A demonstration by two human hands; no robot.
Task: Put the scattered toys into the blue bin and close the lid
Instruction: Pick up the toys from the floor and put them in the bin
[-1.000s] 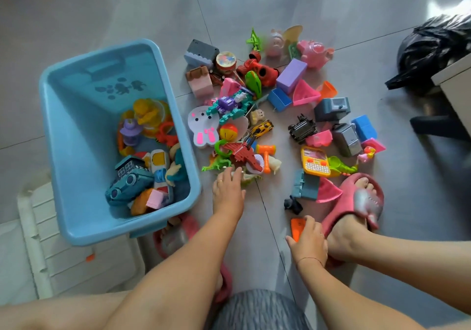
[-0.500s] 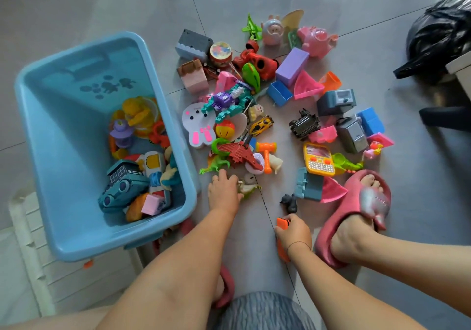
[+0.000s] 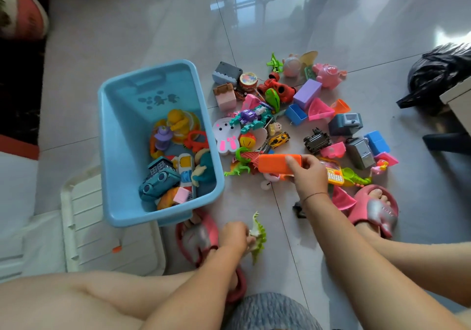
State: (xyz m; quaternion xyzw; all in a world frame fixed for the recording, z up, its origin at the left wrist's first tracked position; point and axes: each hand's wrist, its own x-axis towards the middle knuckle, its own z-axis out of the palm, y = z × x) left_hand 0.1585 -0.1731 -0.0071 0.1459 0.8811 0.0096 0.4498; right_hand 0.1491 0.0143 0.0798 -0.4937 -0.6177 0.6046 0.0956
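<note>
A person crouches over a grey tiled floor (image 3: 158,38), both hands busy among scattered toys. The right hand (image 3: 309,176) pinches one end of a flat orange toy (image 3: 279,164), held level above the near edge of the toy pile (image 3: 293,115). The left hand (image 3: 234,238), low beside a pink slipper (image 3: 197,238), grips a small green dinosaur (image 3: 258,239). The blue bin (image 3: 122,156) stands open just left of the pile, a teal car (image 3: 158,179) and other toys heaped at its bottom. A white lid (image 3: 96,240) lies flat on the floor, its far edge hidden by the bin. A black bag (image 3: 438,74) sits at far right.
</note>
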